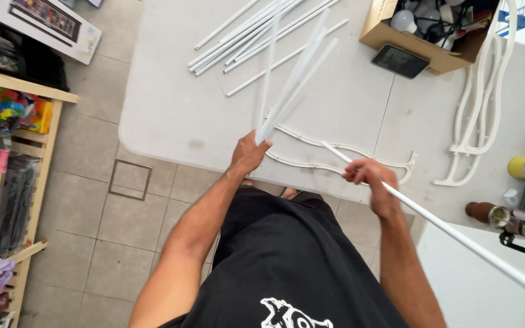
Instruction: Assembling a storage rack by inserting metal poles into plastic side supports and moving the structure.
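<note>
My left hand [249, 153] grips the near ends of a bunch of thin white rods [293, 79] that fan out, blurred, over the pale folding table [177, 115]. My right hand [375, 177] is closed around a single long white rod [457, 234] that slants from the table edge down to the lower right. A curved white plastic rail piece [335, 149] lies flat on the table between my two hands. More loose white rods [244, 33] lie in a heap at the far side of the table.
A cardboard box [396, 33] of bulbs and cables stands at the back right, a dark phone [400, 61] beside it. Wavy white rails [478, 103] lie right of it. A yellow tape roll [521, 167] sits far right. A wooden toy shelf [13, 182] lines the left.
</note>
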